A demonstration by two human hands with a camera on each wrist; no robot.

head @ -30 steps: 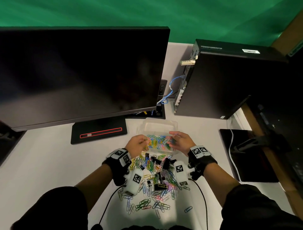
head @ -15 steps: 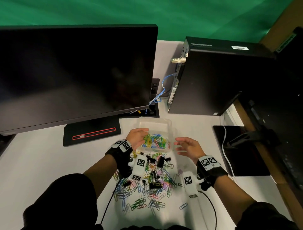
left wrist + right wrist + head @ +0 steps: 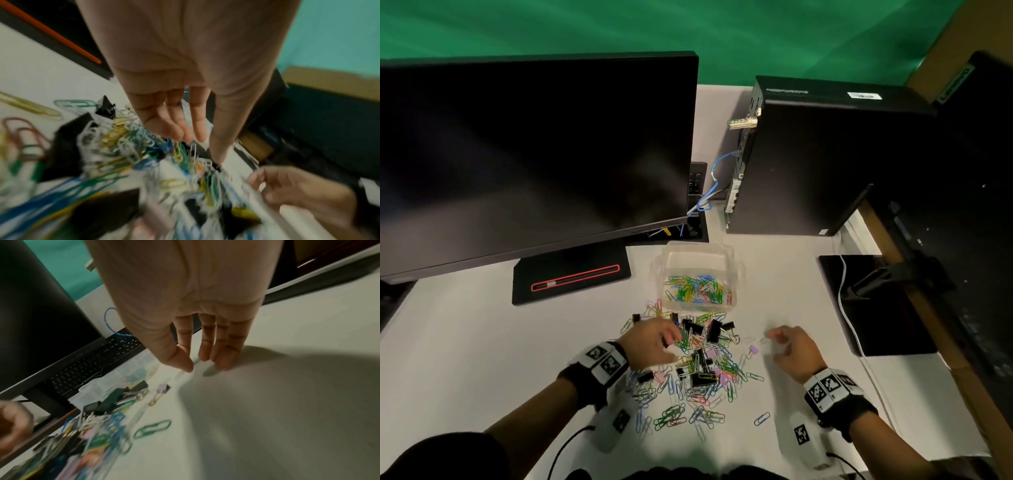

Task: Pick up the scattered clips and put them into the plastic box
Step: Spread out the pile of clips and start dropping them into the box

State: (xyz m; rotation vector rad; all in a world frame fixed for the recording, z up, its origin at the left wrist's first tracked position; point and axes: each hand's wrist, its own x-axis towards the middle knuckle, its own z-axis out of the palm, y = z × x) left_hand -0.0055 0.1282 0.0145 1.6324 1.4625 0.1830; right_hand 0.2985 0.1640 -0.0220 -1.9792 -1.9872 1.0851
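Overhead first: plastic box [image 3: 697, 274] sits beyond the clip pile [image 3: 695, 373], part-filled with coloured paper clips. Left hand [image 3: 650, 341] hovers over the pile's near-left edge, fingers loose and spread, nothing held. Right hand [image 3: 792, 353] is out to the pile's right, fingers relaxed, above a pale clip [image 3: 763, 340] lying apart from the rest. Best practice, I judge: pinch loose clips from the edge rather than dig into the tangle, since black binder clips [image 3: 702, 378] snag the wire ones.

Left wrist view: fingertips [image 3: 186, 129] just above the heap, uncurled, not yet touching as far as the blur allows.

Right wrist view: thumb and fingers [image 3: 223, 361] apart, tips near the desk [image 3: 287, 402], pale clip just beside the thumb.
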